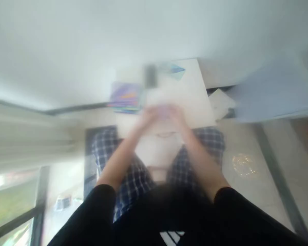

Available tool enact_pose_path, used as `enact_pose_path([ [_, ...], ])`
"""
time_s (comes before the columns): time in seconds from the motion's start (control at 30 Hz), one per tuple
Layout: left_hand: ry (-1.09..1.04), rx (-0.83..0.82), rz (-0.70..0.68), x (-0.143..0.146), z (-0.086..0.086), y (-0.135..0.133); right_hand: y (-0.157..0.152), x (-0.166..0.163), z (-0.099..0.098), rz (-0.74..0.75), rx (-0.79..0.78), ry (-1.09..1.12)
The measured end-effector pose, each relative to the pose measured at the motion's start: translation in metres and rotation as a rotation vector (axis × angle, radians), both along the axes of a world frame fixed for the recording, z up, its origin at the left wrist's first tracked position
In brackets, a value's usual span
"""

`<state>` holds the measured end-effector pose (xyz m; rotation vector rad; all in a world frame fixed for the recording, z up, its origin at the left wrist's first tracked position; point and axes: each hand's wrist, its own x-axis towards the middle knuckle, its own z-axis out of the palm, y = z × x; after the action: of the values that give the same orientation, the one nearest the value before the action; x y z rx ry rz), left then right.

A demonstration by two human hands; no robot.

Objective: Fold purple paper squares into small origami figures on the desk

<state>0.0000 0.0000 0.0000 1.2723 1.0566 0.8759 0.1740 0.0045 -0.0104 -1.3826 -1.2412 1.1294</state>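
Observation:
My left hand (pixel 149 115) and my right hand (pixel 178 115) meet over the white table, both blurred by motion. Between them is a small pale purple piece (pixel 163 112), which looks like paper; its edges and folds are smeared. The fingers appear closed on its two sides, though single fingers cannot be made out. Left of my hands lies a pack of coloured paper (pixel 127 97), mostly purple with bright stripes. Farther back are a dark upright-looking block (pixel 151 76) and a blue, pointed, folded-looking shape (pixel 177 70).
The white table (pixel 195 99) backs against a pale wall (pixel 154 27). My legs in checked trousers (pixel 133 184) flank its front edge. On the right are a white piece (pixel 220 102) and a large grey-blue panel (pixel 274 89). A window (pixel 12 201) is at lower left.

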Motion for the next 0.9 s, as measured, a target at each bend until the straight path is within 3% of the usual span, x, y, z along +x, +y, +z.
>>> enact_pose_path([
  [0.3, 0.13, 0.08, 0.19, -0.002, -0.015, 0.004, -0.005, 0.002, 0.003, 0.108, -0.006, -0.044],
  [0.47, 0.213, 0.064, 0.279, -0.004, -0.021, 0.007, -0.003, 0.002, -0.003, 0.085, -0.023, -0.107],
  [0.73, 0.184, 0.047, 0.261, -0.006, -0.025, 0.013, -0.001, 0.002, -0.008, 0.03, 0.037, -0.023],
  [0.9, 0.181, 0.025, 0.174, -0.009, -0.023, 0.009, -0.005, 0.001, -0.006, 0.103, 0.07, -0.045],
])
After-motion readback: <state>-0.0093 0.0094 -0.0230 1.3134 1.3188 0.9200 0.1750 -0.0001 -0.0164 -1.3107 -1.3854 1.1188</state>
